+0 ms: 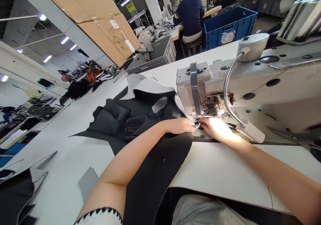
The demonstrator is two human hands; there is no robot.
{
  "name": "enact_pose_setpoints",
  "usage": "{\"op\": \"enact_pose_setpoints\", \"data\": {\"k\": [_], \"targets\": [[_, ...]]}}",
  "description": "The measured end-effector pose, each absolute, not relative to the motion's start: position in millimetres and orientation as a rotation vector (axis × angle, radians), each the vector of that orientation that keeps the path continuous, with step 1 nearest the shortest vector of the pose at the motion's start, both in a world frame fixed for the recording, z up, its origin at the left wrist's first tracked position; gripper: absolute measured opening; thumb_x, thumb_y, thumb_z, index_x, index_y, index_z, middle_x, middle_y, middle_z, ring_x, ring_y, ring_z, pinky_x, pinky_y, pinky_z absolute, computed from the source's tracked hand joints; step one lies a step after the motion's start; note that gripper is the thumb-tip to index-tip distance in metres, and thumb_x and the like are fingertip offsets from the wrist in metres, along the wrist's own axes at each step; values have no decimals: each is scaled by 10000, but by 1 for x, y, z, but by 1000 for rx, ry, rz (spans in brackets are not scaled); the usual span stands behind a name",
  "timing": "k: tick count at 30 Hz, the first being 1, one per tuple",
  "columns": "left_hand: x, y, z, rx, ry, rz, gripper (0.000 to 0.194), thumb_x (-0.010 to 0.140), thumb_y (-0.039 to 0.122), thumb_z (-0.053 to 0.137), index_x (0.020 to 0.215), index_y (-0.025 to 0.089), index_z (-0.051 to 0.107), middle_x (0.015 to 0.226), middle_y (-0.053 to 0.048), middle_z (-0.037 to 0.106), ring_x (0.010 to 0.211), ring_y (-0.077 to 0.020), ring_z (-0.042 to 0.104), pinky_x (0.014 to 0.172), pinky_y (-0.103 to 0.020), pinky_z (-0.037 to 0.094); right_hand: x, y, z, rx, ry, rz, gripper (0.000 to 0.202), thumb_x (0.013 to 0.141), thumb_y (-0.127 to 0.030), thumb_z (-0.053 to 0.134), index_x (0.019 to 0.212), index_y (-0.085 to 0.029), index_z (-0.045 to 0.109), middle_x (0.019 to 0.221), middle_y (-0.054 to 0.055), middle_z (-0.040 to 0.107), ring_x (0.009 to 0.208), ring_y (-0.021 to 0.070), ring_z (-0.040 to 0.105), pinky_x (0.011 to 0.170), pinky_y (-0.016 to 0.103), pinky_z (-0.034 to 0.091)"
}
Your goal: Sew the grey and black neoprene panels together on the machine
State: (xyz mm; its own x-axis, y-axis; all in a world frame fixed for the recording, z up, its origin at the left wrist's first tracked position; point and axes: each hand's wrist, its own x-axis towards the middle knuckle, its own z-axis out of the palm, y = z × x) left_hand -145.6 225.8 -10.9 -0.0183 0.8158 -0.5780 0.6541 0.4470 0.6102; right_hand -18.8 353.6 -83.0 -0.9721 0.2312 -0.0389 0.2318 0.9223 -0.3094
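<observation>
A large piece of black fabric [155, 161] with a light grey underside spreads over the white table and hangs off its front edge. My left hand [181, 126] is closed on a folded, pale edge of it, just left of the sewing machine's [194, 91] needle area. My right hand [213, 127] pinches the same edge from the other side, under the lit machine head. Fingertips of both hands nearly meet there. The needle and presser foot are mostly hidden behind my right hand.
A lamp [250, 131] on a bent metal neck hangs near my right forearm. Scissors [286, 133] lie on the machine bed. More black pieces [17, 191] and a grey piece [87, 183] rest at left. Beyond are a grey crate [169, 52], a blue crate [230, 25] and a seated person [190, 14].
</observation>
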Motion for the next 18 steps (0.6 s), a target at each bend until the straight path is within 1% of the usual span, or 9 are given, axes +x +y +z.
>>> {"op": "enact_pose_setpoints", "data": {"k": [3,4,6,8,10,13,16,18], "targets": [[-141,229,-6,1314,1755,148,287,887,263,436,621,187,361,624,33,357,623,-130,361,583,-271,270,-18,352,-83,287,3116,-396,212,912,-253,504,985,-190,692,888,68,714,796,202,658,647,263,421],[-139,230,-5,1337,1764,121,290,891,259,429,619,188,359,623,31,366,623,-132,370,582,-272,275,-18,352,-83,254,3132,-350,212,917,-249,495,972,-173,686,896,81,707,790,207,654,642,272,417],[-132,232,-4,1417,1797,30,298,891,248,426,609,191,351,615,26,388,620,-137,394,577,-274,283,-19,352,-85,165,3166,-248,224,923,-185,456,975,-142,669,921,109,690,794,215,643,645,290,410],[-122,231,-6,1535,1844,-99,300,887,240,423,598,191,356,611,18,430,618,-143,426,570,-277,291,-20,352,-88,17,3193,-161,247,922,-124,418,986,-138,656,943,111,673,812,210,625,648,292,398],[-112,228,-13,1672,1898,-229,282,880,229,418,601,186,413,634,-1,507,624,-153,475,566,-281,311,-21,352,-89,-148,3210,-93,264,936,-115,390,983,-150,647,953,101,661,828,205,604,632,288,380],[-99,218,-31,1872,1995,-384,222,855,214,452,670,169,566,718,-53,623,673,-195,563,564,-301,361,-23,350,-89,-338,3231,-15,278,953,-125,364,958,-154,641,957,104,644,835,211,578,617,296,360],[-94,210,-46,1998,2062,-433,184,821,217,515,714,140,643,737,-98,660,702,-239,601,566,-331,399,-26,343,-88,-432,3253,54,274,924,-78,367,912,-128,637,910,127,627,800,219,565,619,313,356],[-95,206,-49,2046,2049,-374,214,836,263,532,714,136,655,735,-103,665,701,-243,605,576,-339,413,-27,339,-86,-458,3262,89,259,895,-51,384,863,-109,635,857,138,617,769,222,561,614,319,361]]}}
